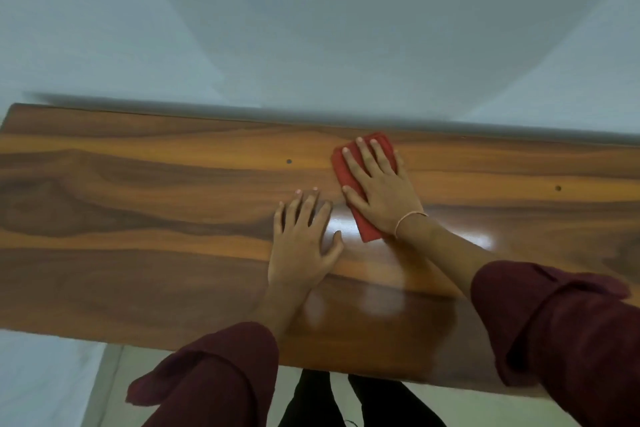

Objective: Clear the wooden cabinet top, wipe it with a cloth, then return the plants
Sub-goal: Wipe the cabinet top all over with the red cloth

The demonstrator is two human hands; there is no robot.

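Observation:
The glossy wooden cabinet top (138, 204) spans the view, its surface bare apart from my hands and the cloth. A folded red cloth (349, 180) lies on it right of centre, near the back edge. My right hand (379, 189) presses flat on the cloth, fingers spread and pointing toward the wall. My left hand (303, 236) rests palm-down on the bare wood just left of the cloth, fingers apart, holding nothing. No plants are in view.
A pale wall (311, 28) rises directly behind the cabinet's back edge. Two small dark holes (289, 161) (558, 188) mark the wood. The floor (104, 385) and my legs show below the front edge.

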